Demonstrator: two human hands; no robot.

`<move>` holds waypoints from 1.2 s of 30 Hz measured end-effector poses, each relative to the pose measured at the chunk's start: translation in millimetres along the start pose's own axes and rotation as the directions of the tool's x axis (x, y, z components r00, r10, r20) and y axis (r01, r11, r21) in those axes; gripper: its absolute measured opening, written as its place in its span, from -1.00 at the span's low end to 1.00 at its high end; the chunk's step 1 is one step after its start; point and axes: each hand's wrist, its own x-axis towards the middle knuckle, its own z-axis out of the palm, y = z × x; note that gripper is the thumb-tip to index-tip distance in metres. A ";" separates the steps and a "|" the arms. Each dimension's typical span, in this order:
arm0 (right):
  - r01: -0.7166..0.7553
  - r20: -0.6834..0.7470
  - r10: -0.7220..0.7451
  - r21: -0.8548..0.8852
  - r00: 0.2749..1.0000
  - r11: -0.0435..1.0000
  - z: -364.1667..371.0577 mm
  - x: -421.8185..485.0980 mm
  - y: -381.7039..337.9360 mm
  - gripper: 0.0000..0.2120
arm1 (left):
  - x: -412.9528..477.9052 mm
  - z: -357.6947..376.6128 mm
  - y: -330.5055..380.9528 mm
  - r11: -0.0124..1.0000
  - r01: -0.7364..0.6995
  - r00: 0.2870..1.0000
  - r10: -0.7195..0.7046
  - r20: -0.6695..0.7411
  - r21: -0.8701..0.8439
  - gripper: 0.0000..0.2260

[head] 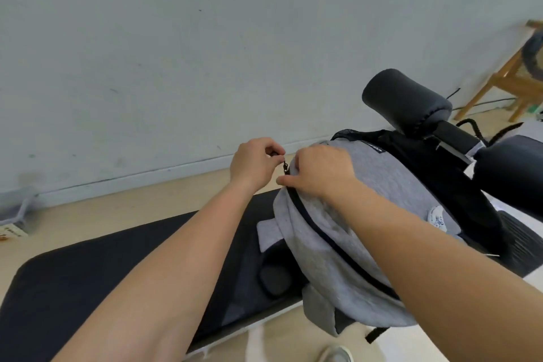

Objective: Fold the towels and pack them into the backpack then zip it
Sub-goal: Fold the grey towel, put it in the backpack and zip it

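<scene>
While our left hand (254, 166) pinches the zipper pull (284, 167) atop the backpack (382, 185), our right hand (320, 172) grips fabric beside it, zip track (323, 244) trailing toward us.

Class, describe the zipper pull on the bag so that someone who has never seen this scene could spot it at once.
A grey backpack lies on a black padded bench. Follow its dark zip line to the far end, between the hands. The zipper pull is the small dark piece that the left hand pinches; the right hand grips only grey fabric.
</scene>
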 end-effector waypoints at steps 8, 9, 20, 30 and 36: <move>0.150 -0.011 -0.149 0.112 0.989 0.982 32.7 -2.7 14.7 -0.83 | 42.1 19.0 -9.4 0.998 0.026 1.000 -0.026 0.000 0.050 -0.89; 0.185 -0.009 -0.186 0.126 0.983 0.975 33.1 -6.7 15.6 -0.83 | 47.0 23.5 -8.0 0.998 0.048 0.999 -0.048 -0.009 0.051 -0.91; 0.437 0.205 -0.455 0.129 0.867 0.890 14.9 -18.7 6.0 -0.74 | 52.9 39.9 -24.5 0.992 0.103 0.995 -0.102 -0.021 0.072 -0.94; 0.424 0.158 -0.488 0.314 0.859 0.849 26.4 -36.6 2.7 -0.81 | 61.7 56.6 -18.9 0.986 0.135 0.991 -0.134 -0.022 0.095 -0.93; 0.209 -0.027 -0.218 0.421 0.976 0.883 54.1 -10.8 0.9 -0.80 | 37.1 32.1 -39.2 0.989 0.129 0.984 -0.119 0.132 -0.066 -0.72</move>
